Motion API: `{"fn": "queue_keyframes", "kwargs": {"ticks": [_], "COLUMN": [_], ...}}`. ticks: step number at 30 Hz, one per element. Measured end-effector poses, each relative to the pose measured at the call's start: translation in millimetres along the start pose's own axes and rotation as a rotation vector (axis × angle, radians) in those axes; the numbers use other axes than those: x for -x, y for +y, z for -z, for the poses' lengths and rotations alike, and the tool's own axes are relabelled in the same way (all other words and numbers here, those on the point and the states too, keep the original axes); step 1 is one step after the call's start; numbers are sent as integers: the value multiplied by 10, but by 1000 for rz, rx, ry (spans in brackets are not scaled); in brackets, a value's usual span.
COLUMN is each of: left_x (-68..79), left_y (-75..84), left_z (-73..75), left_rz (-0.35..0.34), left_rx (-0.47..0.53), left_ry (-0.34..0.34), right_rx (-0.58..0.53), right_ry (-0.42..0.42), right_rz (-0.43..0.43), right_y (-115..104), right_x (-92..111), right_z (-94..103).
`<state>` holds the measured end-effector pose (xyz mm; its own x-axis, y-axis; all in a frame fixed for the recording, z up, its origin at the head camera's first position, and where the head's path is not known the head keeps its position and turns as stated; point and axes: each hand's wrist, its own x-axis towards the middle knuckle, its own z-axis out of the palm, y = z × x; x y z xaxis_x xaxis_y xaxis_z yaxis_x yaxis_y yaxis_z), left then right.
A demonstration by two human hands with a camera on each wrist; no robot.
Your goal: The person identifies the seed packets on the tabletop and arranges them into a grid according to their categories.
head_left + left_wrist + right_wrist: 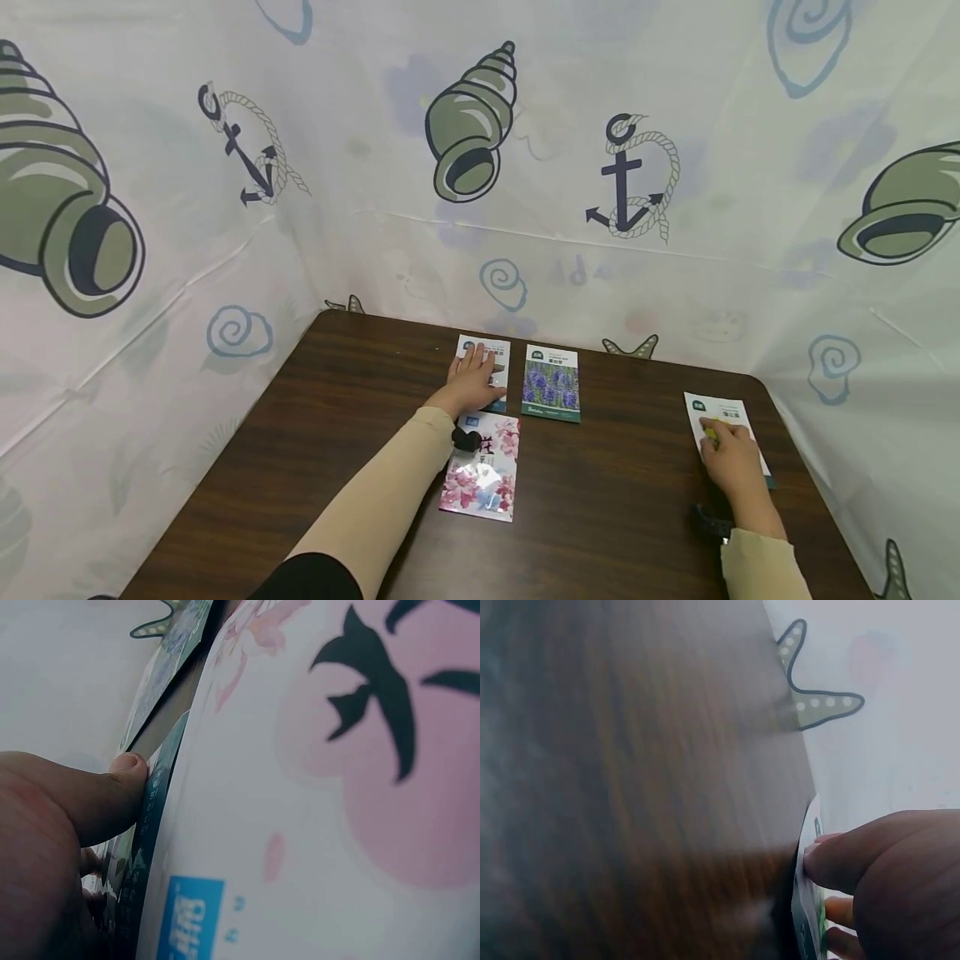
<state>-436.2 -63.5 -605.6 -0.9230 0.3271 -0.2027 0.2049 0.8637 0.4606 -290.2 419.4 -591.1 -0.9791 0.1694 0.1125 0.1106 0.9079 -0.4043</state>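
Note:
My left hand [472,385] lies with fingers spread on a white-and-green seed packet [498,345], covering most of its picture. Its thumb [124,784] rests near the packet's dark green border in the left wrist view. A pink-blossom packet [480,492] lies just below, partly under the left wrist. Beside the covered packet, to the right, is a seed packet with purple flowers [551,385]. Over at the table's right side, my right hand [733,462] rests its fingers and thumb on another white seed packet [727,408], hiding much of its front.
All the packets lie on a dark wood-grain table [600,508]. A white cloth backdrop [360,150] printed with shells, anchors and starfish stands along the table's back and sides. A dark band with a small device [708,523] sits at the right wrist.

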Motion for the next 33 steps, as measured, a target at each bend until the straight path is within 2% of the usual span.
{"fn": "queue_keyframes", "kwargs": {"ticks": [11,19,33], "left_x": [18,16,-21], "left_y": [25,21,1], "left_z": [-2,-11,-31], "left_rz": [1,-20,-10], "left_rx": [-14,-9,-28], "left_ry": [11,37,30], "right_rx": [-20,-15,-8], "right_ry": [5,-22,-9], "right_rz": [14,-20,5], "right_y": [-100,-232,-502], "right_x": [118,188,369], "right_z": [-67,-103,-148]}}
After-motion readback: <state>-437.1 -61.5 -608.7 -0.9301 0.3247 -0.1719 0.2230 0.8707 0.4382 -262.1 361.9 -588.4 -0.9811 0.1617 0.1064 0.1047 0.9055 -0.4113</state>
